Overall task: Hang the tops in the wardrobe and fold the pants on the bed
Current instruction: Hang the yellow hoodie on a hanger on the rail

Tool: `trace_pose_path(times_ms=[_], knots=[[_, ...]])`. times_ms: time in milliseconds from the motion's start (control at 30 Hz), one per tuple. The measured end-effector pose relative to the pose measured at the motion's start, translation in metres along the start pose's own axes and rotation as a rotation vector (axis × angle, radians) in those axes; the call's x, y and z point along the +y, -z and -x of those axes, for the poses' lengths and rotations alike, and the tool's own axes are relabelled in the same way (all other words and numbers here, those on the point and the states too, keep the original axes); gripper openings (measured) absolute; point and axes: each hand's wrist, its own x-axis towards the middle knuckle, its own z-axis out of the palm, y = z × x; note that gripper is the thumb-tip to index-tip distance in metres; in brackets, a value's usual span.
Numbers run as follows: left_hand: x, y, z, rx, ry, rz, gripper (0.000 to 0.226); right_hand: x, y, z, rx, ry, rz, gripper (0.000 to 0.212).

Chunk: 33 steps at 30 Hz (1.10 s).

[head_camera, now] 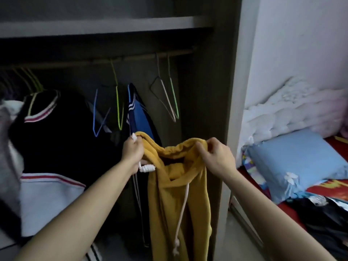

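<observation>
A mustard-yellow garment (169, 200) with a pale drawstring hangs in front of the open wardrobe. My left hand (132, 149) grips its top edge on the left, together with what looks like a white hanger part below the fist. My right hand (214, 155) pinches the same edge on the right. The fabric sags between both hands and drops out of view below. Behind it runs the wardrobe rail (131, 58), bearing empty wire hangers (169, 98), a green hanger (118, 102) and a blue hanger (97, 117).
A black top with red-and-white trim (56, 132) and a blue striped top (139, 117) hang on the rail. To the right, past the wardrobe side panel (231, 129), lies the bed with a blue pillow (293, 161), white bedding (293, 110) and dark clothes (323, 219).
</observation>
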Motion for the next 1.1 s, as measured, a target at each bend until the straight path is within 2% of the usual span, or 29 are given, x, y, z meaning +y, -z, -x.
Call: trace_pose_path(times_ms=[100, 200, 333, 467, 567, 667, 833, 1100], knots=[[0.000, -0.005, -0.016, -0.047, 0.021, 0.150, 0.026, -0.016, -0.011, -0.028, 0.074, 0.021, 0.067, 0.035], [-0.001, -0.010, -0.041, -0.077, -0.018, 0.201, 0.024, -0.037, -0.018, -0.061, 0.130, 0.039, 0.032, 0.038], [-0.003, -0.017, -0.074, -0.120, -0.029, 0.205, 0.022, -0.073, -0.031, -0.111, 0.225, 0.167, 0.076, 0.040], [-0.007, -0.018, -0.099, -0.119, -0.005, 0.243, 0.023, -0.098, -0.049, -0.154, 0.202, 0.193, 0.376, 0.055], [-0.010, -0.014, -0.114, -0.130, 0.018, 0.275, 0.022, -0.101, -0.060, -0.175, 0.112, 0.141, 0.482, 0.046], [-0.012, -0.007, -0.126, -0.133, 0.015, 0.276, 0.022, -0.098, -0.069, -0.182, 0.088, 0.141, 0.442, 0.030], [-0.014, 0.004, -0.140, -0.117, -0.008, 0.244, 0.022, -0.101, -0.074, -0.182, 0.199, 0.145, 0.232, 0.025], [-0.027, 0.000, -0.139, -0.084, -0.067, 0.105, 0.026, -0.082, -0.065, -0.148, 0.235, 0.107, 0.023, 0.013]])
